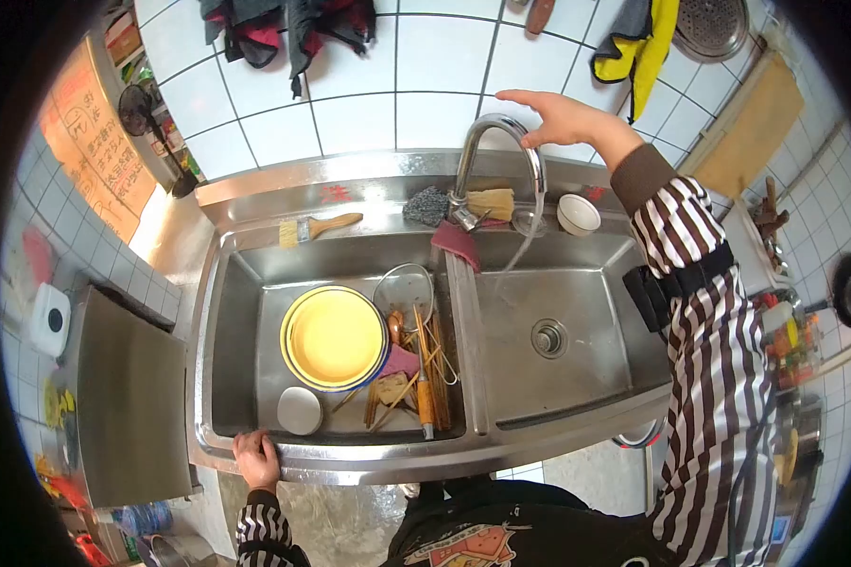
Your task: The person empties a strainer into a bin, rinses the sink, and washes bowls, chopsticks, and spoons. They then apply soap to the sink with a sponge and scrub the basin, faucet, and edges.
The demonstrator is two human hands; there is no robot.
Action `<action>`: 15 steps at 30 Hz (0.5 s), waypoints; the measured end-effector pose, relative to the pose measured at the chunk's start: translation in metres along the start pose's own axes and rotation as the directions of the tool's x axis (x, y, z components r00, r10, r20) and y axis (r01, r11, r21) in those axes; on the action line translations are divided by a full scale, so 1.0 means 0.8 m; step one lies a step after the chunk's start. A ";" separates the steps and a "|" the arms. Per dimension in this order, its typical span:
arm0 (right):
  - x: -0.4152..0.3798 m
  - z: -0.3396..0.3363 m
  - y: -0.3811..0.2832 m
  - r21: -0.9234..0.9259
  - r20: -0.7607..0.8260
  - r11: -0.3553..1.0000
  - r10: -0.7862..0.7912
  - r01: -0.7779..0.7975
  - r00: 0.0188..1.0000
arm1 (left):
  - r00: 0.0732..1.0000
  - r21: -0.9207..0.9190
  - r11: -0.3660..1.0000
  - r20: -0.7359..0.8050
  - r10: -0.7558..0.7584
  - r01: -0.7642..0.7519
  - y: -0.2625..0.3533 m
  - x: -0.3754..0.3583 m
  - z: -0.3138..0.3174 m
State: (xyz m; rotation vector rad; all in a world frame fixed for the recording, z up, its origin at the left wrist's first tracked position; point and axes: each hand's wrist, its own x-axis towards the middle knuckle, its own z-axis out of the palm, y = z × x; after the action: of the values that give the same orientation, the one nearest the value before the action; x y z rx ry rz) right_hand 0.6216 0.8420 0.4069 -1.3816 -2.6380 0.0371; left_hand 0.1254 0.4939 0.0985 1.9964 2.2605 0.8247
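My right hand (563,123) is raised beside the curved chrome faucet (543,170), fingers apart and holding nothing. Water runs from the spout into the right basin (577,369). At the front left corner of the sink, my left hand (256,460) rests on the steel rim (350,468), its fingers curled over the edge. In the left basin sit stacked yellow bowls (336,338), a small white round dish (300,410), a glass lid (404,295), and chopsticks and utensils with an orange handle (425,397).
Along the back ledge lie a wooden-handled brush (320,228), a grey scrubber (426,205) and a white bowl (578,215). A pink cloth (456,248) drapes over the divider. Gloves (638,52) hang on the tiled wall. A steel cabinet (132,397) stands left.
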 end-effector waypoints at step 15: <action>0.010 -0.002 0.076 0.064 0.150 0.955 0.277 -0.289 0.949 | 1.000 0.039 0.999 0.001 -0.028 0.028 0.004 -0.001 -0.001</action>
State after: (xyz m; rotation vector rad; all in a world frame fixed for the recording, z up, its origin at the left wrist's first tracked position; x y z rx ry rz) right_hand 0.6668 0.8835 0.4037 -1.7752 -2.4857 0.2878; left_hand 0.1278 0.4933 0.1004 1.9762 2.3156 0.7829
